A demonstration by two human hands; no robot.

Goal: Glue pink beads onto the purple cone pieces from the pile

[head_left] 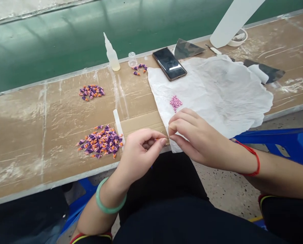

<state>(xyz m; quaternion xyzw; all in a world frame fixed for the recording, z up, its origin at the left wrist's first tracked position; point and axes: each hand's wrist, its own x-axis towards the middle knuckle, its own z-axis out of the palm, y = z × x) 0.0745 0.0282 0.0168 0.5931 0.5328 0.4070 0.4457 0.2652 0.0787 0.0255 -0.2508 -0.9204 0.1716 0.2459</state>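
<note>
My left hand (142, 152), with a green bangle at its wrist, is closed in a pinch. A tiny orange-red piece (156, 139) shows between its thumb and forefinger, mostly hidden by them. Thumb and fingertips pressed together, my right hand (194, 137) meets the left fingertips over the table's front edge. Whatever it pinches is too small to make out. Left of my left hand lies a pile of small purple, orange and pink figures (101, 140). Just beyond my right hand, tiny pink pieces (176, 102) are heaped on white paper (217, 88).
A dropper bottle (112, 56) stands upright near the far edge, beside a clear cap (132, 59). More small figures (91, 92) lie in groups. A phone (169, 63) rests on the paper. Behind it are a craft knife (213, 49) and a tape roll (239, 37).
</note>
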